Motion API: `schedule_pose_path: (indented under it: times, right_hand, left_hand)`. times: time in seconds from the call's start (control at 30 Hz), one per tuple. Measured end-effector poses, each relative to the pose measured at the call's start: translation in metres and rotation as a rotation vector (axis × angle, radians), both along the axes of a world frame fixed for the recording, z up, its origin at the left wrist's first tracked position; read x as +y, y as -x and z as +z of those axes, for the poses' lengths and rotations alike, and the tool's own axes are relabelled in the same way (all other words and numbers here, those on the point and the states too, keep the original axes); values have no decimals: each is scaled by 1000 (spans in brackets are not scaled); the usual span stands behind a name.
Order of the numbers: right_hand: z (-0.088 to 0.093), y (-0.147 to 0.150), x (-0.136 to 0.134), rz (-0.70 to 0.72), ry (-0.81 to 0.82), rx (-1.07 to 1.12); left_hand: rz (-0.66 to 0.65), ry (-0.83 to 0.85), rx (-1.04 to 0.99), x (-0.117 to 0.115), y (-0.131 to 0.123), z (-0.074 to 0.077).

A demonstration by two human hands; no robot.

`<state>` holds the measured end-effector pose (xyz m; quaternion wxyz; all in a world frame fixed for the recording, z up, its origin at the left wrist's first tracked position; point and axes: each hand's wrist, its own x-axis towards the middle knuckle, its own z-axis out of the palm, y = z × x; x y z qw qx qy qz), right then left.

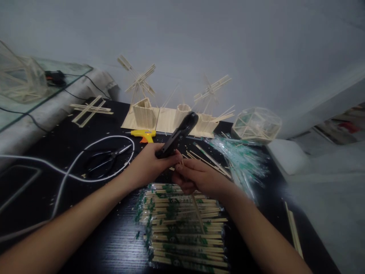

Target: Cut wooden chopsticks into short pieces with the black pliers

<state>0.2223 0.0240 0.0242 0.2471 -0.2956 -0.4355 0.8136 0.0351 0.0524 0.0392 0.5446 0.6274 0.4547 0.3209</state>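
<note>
My left hand (148, 161) is closed round the lower end of a black tool (178, 135) that slants up and to the right above the black table (94, 243). My right hand (196, 177) is closed in a pinch on a thin wooden stick (197, 209), which points down toward me. The two hands meet at the tool's lower end. Directly under them lies a pile of wrapped chopsticks (184, 228) in green-printed sleeves.
A yellow glue gun (143, 134), black scissors (107, 160) and a white cable (71, 171) lie to the left. Stick-built windmill models (148, 110) stand at the back. Empty clear wrappers (242, 160), loose sticks (211, 160) and a faceted stick frame (256, 123) sit to the right.
</note>
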Motion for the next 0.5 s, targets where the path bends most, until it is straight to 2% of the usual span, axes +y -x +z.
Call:
schedule_pose_path:
  times: [0.13,0.23,0.37,0.5]
  right_hand:
    - [-1,4,-2,-28,13,-1]
    - [4,7,-3,-97,-45,-36]
    - [11,7,-3,-178,-165,-122]
    - [13,4,-4,-187,-180,-161]
  left_hand:
    - [-21,39,-60,1,-2,-6]
    - [-28,100,-93,2,0,-5]
    - [-16,52,-80,7,8,1]
    - [2,11,-38,12,17,5]
